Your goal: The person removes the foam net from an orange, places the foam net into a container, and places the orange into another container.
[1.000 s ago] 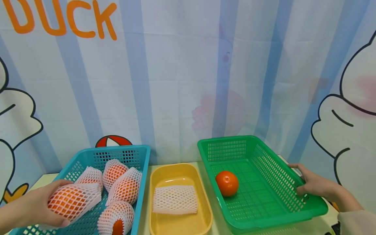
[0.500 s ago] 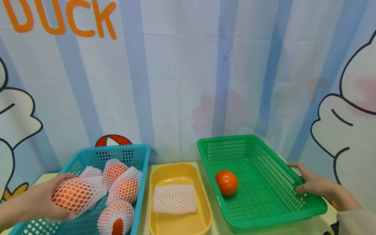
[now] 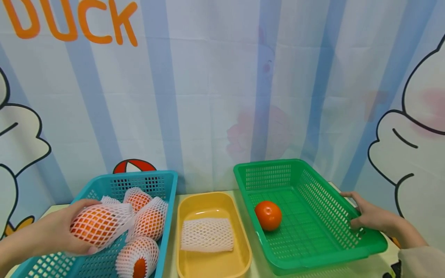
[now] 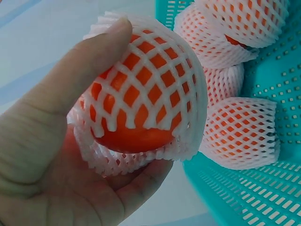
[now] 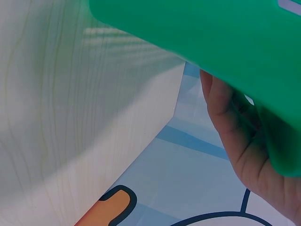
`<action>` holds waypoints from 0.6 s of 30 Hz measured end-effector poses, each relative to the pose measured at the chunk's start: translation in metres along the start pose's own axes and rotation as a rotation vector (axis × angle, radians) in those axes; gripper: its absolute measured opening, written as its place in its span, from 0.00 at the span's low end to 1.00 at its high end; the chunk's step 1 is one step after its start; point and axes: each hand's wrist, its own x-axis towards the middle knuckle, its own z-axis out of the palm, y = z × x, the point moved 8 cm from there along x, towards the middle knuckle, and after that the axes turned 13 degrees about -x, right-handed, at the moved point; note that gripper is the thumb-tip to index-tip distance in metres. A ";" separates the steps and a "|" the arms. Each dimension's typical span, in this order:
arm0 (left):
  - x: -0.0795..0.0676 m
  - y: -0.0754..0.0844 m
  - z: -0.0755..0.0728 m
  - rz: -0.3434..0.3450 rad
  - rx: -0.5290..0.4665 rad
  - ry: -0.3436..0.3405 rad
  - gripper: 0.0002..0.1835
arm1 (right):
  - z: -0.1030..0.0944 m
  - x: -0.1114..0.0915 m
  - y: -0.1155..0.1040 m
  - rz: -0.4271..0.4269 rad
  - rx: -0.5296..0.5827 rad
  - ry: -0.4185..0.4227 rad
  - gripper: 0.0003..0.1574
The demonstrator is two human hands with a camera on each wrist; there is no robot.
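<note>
My left hand (image 3: pixel 59 233) grips an orange (image 3: pixel 95 226) in a white foam net, above the left part of the blue basket (image 3: pixel 174 193). In the left wrist view, the thumb lies over the net and the fruit's bare bottom (image 4: pixel 136 139) shows through the net's open end. Several more netted oranges (image 3: pixel 149 224) lie in that basket, some partly hidden. On the right, my right hand (image 3: pixel 377 220) holds the rim of the green basket (image 3: pixel 313 208), fingers outside and thumb inside. One bare orange (image 3: pixel 268 216) sits in the green basket, by its left wall.
Between the baskets stands a yellow tray (image 3: pixel 215 264) with an empty white foam net (image 3: pixel 207 234) lying flat in it. The pale wooden table (image 5: pixel 70 117) ends at a printed curtain (image 3: pixel 208 96) behind.
My left hand has moved right and slightly up with the netted orange, covering more of the netted fruit behind. The right hand and green basket have stayed in place.
</note>
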 end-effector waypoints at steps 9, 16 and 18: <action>-0.001 0.010 0.000 0.000 -0.001 -0.001 0.52 | 0.000 0.000 -0.001 -0.001 0.015 -0.014 0.60; -0.002 0.022 0.002 0.019 -0.017 0.002 0.52 | -0.001 0.000 0.000 -0.002 0.019 -0.019 0.61; -0.001 0.027 0.003 0.031 -0.042 -0.011 0.51 | -0.001 0.000 0.000 -0.005 0.020 -0.024 0.60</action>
